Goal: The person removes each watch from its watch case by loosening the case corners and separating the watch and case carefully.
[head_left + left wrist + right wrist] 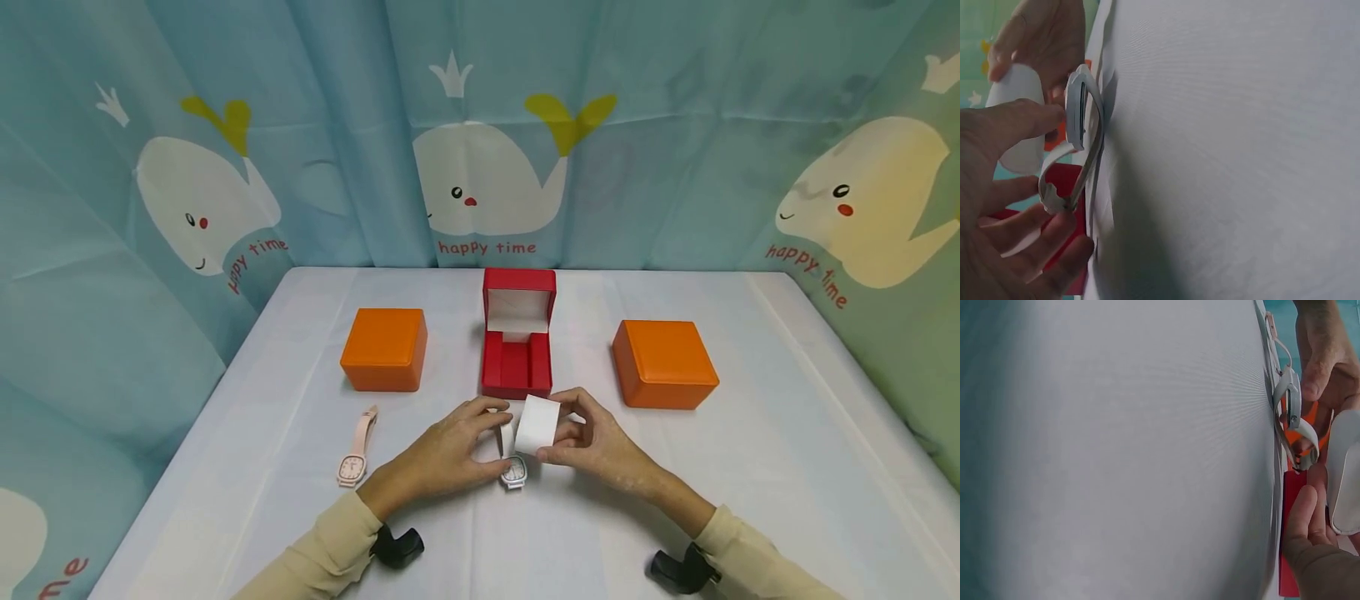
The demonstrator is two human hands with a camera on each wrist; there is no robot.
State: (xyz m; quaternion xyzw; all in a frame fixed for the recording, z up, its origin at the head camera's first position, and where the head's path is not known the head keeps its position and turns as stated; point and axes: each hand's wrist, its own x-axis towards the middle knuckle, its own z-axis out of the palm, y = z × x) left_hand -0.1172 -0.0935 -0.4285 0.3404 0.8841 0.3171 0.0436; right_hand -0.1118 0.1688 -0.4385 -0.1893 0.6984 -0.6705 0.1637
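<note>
My right hand (600, 450) holds a white watch pillow (537, 425) between thumb and fingers, over the table in front of the open red watch box (515, 392). Just left of the pillow is a white wristwatch (513, 472), its face up and its strap curved into a loop. My left hand (457, 446) spans this watch lengthwise. In the left wrist view the thumb is at the watch case (1076, 109) and the fingertips are at the buckle end of the strap (1054, 199). The red box's lid stands raised, and a red recess shows inside.
A pink wristwatch (357, 450) lies on the white tablecloth (262, 500) to the left. Closed orange boxes stand on either side of the red box, one at the left (384, 350) and one at the right (667, 364). A whale-print curtain (337, 167) hangs behind the table.
</note>
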